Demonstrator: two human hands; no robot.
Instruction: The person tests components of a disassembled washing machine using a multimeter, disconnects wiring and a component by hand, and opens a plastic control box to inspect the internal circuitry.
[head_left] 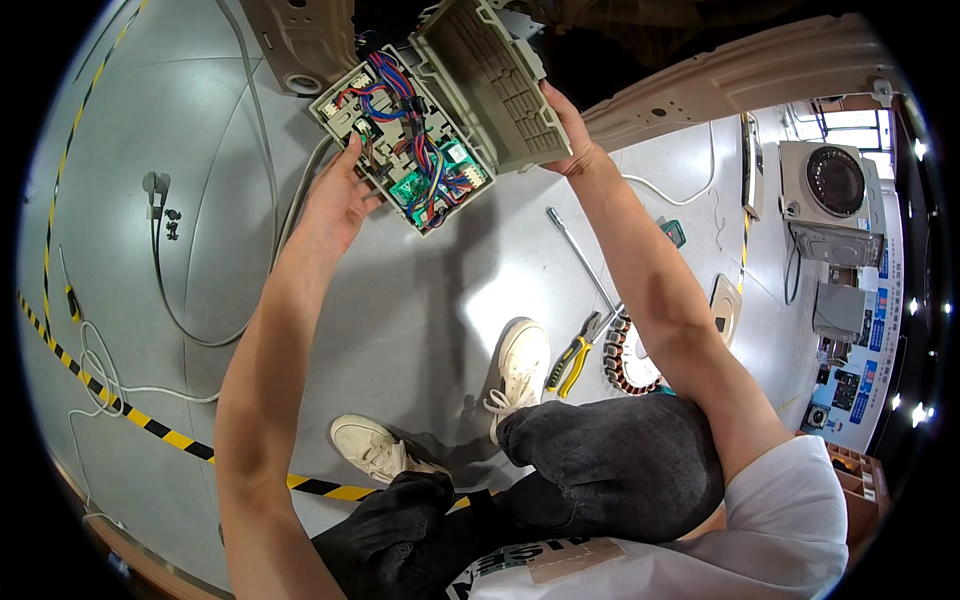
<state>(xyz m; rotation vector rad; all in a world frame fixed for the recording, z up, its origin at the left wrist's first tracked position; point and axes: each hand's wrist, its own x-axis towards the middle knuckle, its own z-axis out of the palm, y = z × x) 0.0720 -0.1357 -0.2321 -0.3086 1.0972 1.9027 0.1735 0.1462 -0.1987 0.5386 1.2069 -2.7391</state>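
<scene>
Before me, at the top of the head view, is a beige plastic control box [462,140] with its hinged lid [492,92] swung up. Inside lie bundled red, blue and black wires [398,82], white connectors and a green circuit board [412,187]. My left hand [338,203] is closed on the box's near left edge, thumb over the rim by a small green part and fingers underneath. My right hand [572,132] grips the lid's right edge; some of its fingers are hidden behind the lid.
A beige metal cabinet panel [740,82] borders the box. On the floor lie yellow-handled pliers [572,364], a long metal rod tool [582,258], a ring-shaped motor stator [632,362], a teal device [673,233] and a cable with a plug [152,184]. Striped tape [170,437] crosses behind my shoes.
</scene>
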